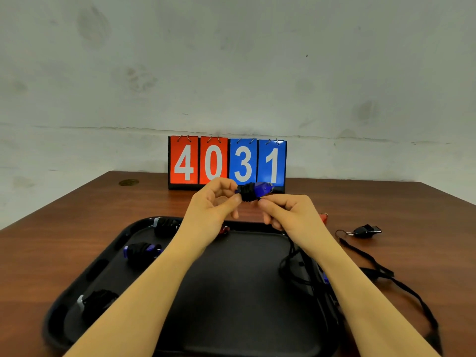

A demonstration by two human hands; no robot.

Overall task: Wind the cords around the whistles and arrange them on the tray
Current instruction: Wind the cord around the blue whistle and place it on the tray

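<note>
Both hands hold a blue whistle [258, 189] up over the far edge of the black tray [231, 292], in front of the flip scoreboard [227, 163]. The left hand [213, 207] pinches one end between thumb and curled fingers, and the right hand [288, 215] has its fingers closed on the black cord [247, 193] bundled round the whistle's middle. The likeliest slip is in the wrap itself — if the free end is not tucked or the right fingers ease off too soon, the coils could spring loose and spill down the body. Carrying it down to the tray one-handed could do the same. Three wound whistles already lie along the tray's left side, the nearest being a blue one [142, 251], so a careless set-down could knock them out of line. A loose tangle of cord [296, 269] lies over the tray's right rim under the right forearm, where a sleeveless arm could drag it — and the black whistle [367, 231] on the desk [77, 215] trails its unwound lanyard nearby.
</note>
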